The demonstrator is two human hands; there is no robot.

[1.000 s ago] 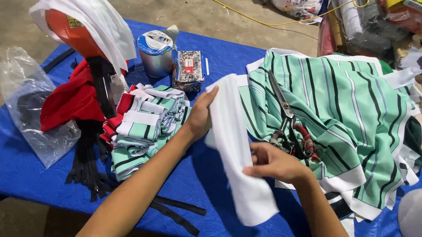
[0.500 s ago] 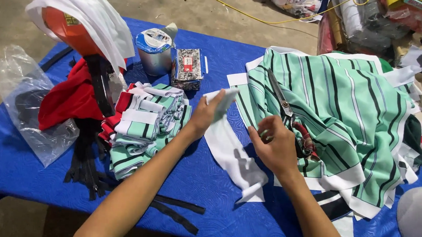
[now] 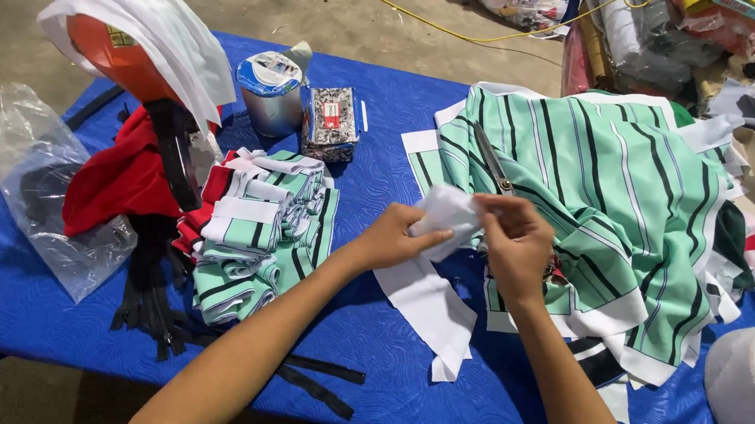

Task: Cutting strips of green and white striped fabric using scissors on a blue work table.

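Note:
Both my hands grip one white fabric strip (image 3: pixel 429 291) above the blue table (image 3: pixel 26 294). My left hand (image 3: pixel 393 237) pinches its folded top from the left, and my right hand (image 3: pixel 515 239) holds the same fold from the right. The strip's free end hangs down onto the table. Just behind my hands, scissors (image 3: pixel 492 161) lie on a heap of green-and-white striped fabric (image 3: pixel 609 193). A pile of folded striped pieces (image 3: pixel 257 230) sits to the left of my left hand.
A metal tin (image 3: pixel 269 96) and a small patterned box (image 3: pixel 329 122) stand at the back. At the left are red cloth (image 3: pixel 118 181), black straps (image 3: pixel 154 303), a clear plastic bag (image 3: pixel 34 188) and an orange helmet under white cloth (image 3: pixel 137 36). A white cap (image 3: pixel 750 393) sits at the right.
My hands have come together and gathered the white strip, folding its upper part between them. Before, the strip lay stretched out flat on the table.

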